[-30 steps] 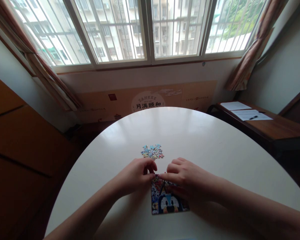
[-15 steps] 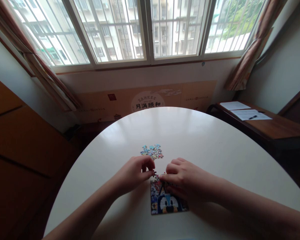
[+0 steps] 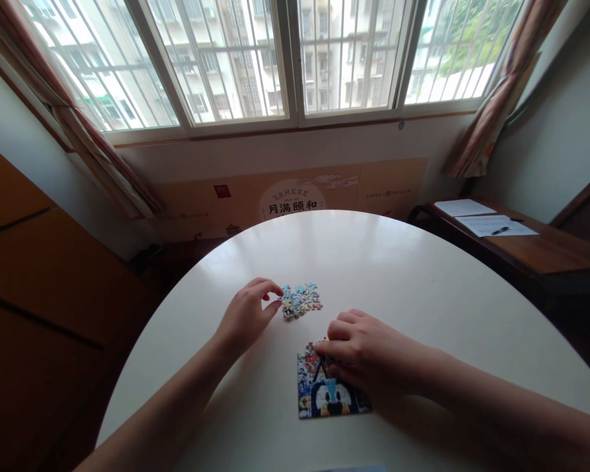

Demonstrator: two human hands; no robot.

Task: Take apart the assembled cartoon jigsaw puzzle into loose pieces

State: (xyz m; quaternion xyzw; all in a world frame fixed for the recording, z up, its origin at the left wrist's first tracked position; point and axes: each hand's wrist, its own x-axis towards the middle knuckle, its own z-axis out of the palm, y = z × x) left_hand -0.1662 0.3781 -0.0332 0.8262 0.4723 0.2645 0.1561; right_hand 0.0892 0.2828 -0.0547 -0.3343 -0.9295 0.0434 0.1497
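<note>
Jigsaw puzzle point(image 3: 335, 398), partly assembled, bearing a blue cartoon face, lies flat beneath and beside the fingers of the right hand point(image 3: 364, 344); the index finger rests near its ragged far edge, and I cannot tell whether these fingers grip a piece. Loose puzzle pieces point(image 3: 302, 300) lie just right of the left hand point(image 3: 248, 311), its thumb and index finger apart. The round white surface point(image 3: 398, 269) spreads beneath both hands' fingers.

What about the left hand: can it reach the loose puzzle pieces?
Probably yes: the left hand is at the left edge of the loose pieces, and the right hand, at the partly built puzzle, leaves the way free.
</note>
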